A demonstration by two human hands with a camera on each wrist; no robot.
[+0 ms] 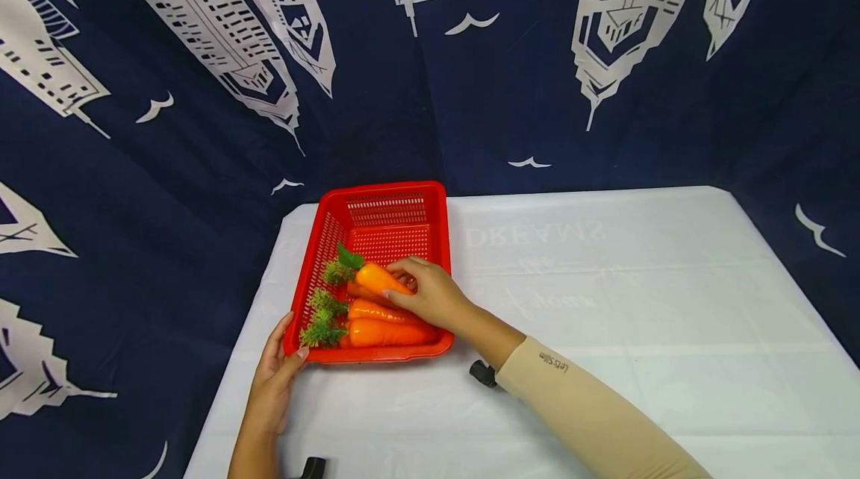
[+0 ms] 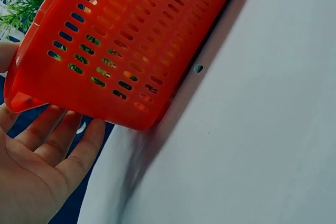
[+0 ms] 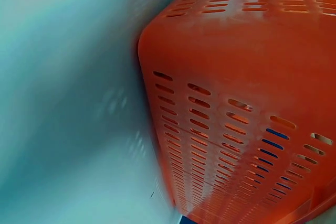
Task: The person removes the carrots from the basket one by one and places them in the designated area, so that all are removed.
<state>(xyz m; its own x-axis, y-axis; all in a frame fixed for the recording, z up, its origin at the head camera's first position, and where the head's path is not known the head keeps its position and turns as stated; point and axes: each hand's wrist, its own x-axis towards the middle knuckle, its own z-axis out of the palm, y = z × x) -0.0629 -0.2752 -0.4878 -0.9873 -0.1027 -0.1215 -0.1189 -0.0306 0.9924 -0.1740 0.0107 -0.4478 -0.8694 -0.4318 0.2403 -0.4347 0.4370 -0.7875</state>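
Note:
A red plastic basket (image 1: pixel 390 354) with slotted walls stands on the white table, several orange carrots (image 1: pixel 390 331) with bushy green tops lying in its near half. At its near left corner my left hand (image 1: pixel 272 374) grips the rim, thumb over the edge; the left wrist view shows its fingers (image 2: pixel 79 153) spread against the outside of the wall. My right hand (image 1: pixel 430 292) reaches over the right side and pinches an orange carrot (image 1: pixel 376 279) with flat green leaves, just above the others. The right wrist view shows only the basket's outer wall (image 3: pixel 210 51), the hand out of sight.
A white cloth (image 1: pixel 638 300) with faint lettering covers the table. Behind it hangs a dark blue curtain (image 1: pixel 484 106) printed with white buildings and birds. A small black object (image 1: pixel 482 373) shows beside the right forearm, another dark piece (image 1: pixel 313 468) at the bottom edge.

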